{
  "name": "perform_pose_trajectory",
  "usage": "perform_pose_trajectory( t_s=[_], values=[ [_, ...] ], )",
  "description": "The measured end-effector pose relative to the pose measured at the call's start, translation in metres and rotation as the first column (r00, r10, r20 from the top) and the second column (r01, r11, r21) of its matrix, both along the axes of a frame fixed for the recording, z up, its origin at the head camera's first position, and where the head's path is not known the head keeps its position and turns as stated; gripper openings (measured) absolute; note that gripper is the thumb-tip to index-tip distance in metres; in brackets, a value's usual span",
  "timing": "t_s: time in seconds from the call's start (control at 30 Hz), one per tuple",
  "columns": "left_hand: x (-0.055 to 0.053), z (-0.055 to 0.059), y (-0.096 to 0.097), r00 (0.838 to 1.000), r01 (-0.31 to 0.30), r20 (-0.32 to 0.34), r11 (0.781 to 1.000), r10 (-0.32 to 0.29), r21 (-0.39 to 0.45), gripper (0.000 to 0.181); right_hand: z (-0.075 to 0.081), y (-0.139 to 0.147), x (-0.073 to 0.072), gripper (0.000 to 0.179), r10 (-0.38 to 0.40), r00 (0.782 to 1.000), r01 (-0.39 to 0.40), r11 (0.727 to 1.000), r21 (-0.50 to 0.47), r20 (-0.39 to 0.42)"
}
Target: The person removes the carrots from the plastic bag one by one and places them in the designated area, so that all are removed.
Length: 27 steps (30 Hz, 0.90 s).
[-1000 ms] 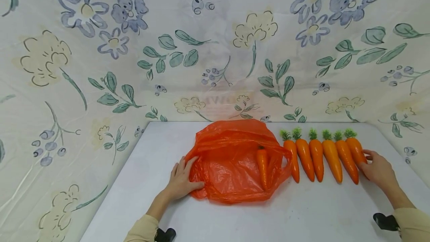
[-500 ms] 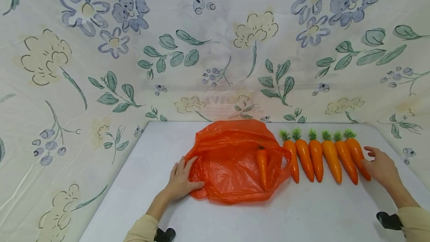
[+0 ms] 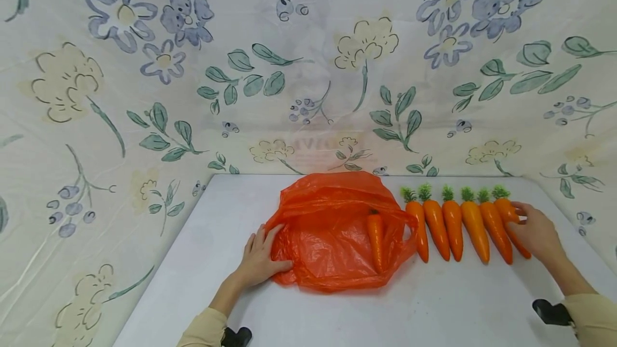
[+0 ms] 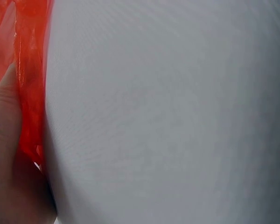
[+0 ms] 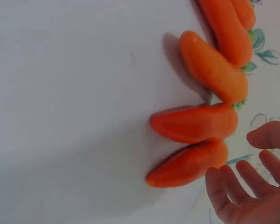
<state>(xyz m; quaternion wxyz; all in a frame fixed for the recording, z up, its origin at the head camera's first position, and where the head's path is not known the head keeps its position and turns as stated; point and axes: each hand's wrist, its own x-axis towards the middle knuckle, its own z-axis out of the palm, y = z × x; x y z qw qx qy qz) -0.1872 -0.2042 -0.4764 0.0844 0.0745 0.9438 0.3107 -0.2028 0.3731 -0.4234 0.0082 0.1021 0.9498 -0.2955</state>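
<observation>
A thin red-orange plastic bag [image 3: 332,250] lies with its mouth towards me, and a single carrot [image 3: 375,242] is inside it. My left hand [image 3: 261,258] rests on the bag's left edge, fingers spread and thumb over the film; in the left wrist view the thumb [image 4: 4,116] lies against it. Several orange carrots with green tops stand in a row right of the bag. My right hand [image 3: 537,232] is at the outermost carrot [image 3: 505,211], thumb and fingertips by its upper body. In the right wrist view its fingers [image 5: 254,179] are apart, loosely bent, beside the nearest carrot [image 5: 189,163].
The white tabletop [image 3: 434,309] runs back to a flower-patterned cloth [image 3: 308,95] hung behind and at the sides. A bag handle loop [image 3: 411,235] reaches the leftmost carrot of the row [image 3: 417,229]. Dark straps sit at both sleeves.
My right hand drew back slightly from the outermost carrot's lower part, then moved up and left to its upper body. The left hand and bag have stayed in place.
</observation>
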Motion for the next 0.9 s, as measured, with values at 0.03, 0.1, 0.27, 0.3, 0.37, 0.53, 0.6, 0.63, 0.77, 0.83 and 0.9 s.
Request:
perform_pose_trajectory(
  t_s=[0.03, 0.1, 0.27, 0.3, 0.37, 0.53, 0.6, 0.63, 0.77, 0.83, 0.9],
  values=[
    [0.0, 0.0, 0.0, 1.0, 0.001, 0.001, 1.0, -0.001, 0.003, 0.095, 0.0, -0.003, 0.0, 0.058, 0.004, 1.0, -0.004, 1.0, -0.004, -0.004],
    [0.0, 0.0, 0.0, 1.0, 0.003, 0.002, 1.0, -0.003, 0.003, 0.095, 0.0, -0.007, -0.001, 0.058, 0.015, 1.0, -0.015, 1.0, -0.012, -0.015],
    [0.001, 0.0, 0.0, 1.0, 0.0, 0.003, 1.0, 0.0, 0.003, 0.095, 0.001, -0.016, -0.003, 0.054, 0.044, 0.998, -0.046, 0.999, -0.025, -0.054],
    [0.001, 0.001, 0.0, 1.0, -0.002, 0.004, 1.0, 0.002, 0.002, 0.095, 0.001, -0.018, -0.003, 0.054, 0.053, 0.997, -0.055, 0.998, -0.03, -0.063],
    [0.001, 0.001, 0.0, 1.0, -0.004, 0.004, 1.0, 0.004, 0.001, 0.095, 0.002, -0.022, -0.004, 0.053, 0.073, 0.994, -0.077, 0.996, -0.045, -0.081],
    [0.001, 0.001, 0.0, 1.0, -0.006, 0.006, 1.0, 0.006, -0.001, 0.095, 0.005, -0.037, -0.004, 0.053, 0.1, 0.988, -0.11, 0.991, -0.082, -0.116],
    [0.001, 0.001, 0.0, 1.0, -0.005, 0.006, 1.0, 0.005, -0.002, 0.095, 0.007, -0.044, -0.004, 0.052, 0.106, 0.985, -0.118, 0.989, -0.088, -0.133],
    [0.001, 0.001, 0.0, 1.0, -0.004, 0.005, 1.0, 0.004, -0.002, 0.095, 0.008, -0.047, -0.004, 0.051, 0.114, 0.983, -0.128, 0.987, -0.094, -0.144],
    [0.002, 0.002, 0.0, 1.0, -0.001, 0.005, 1.0, 0.001, -0.002, 0.095, 0.012, -0.059, -0.003, 0.05, 0.142, 0.976, -0.161, 0.98, -0.113, -0.163],
    [0.002, 0.001, 0.0, 1.0, -0.002, 0.004, 1.0, 0.002, -0.001, 0.095, 0.014, -0.065, -0.002, 0.051, 0.15, 0.978, -0.17, 0.976, -0.135, -0.148],
    [0.002, 0.001, 0.0, 1.0, -0.002, 0.002, 1.0, 0.002, -0.002, 0.095, 0.016, -0.07, -0.001, 0.052, 0.148, 0.98, -0.167, 0.975, -0.148, -0.129]
  ],
)
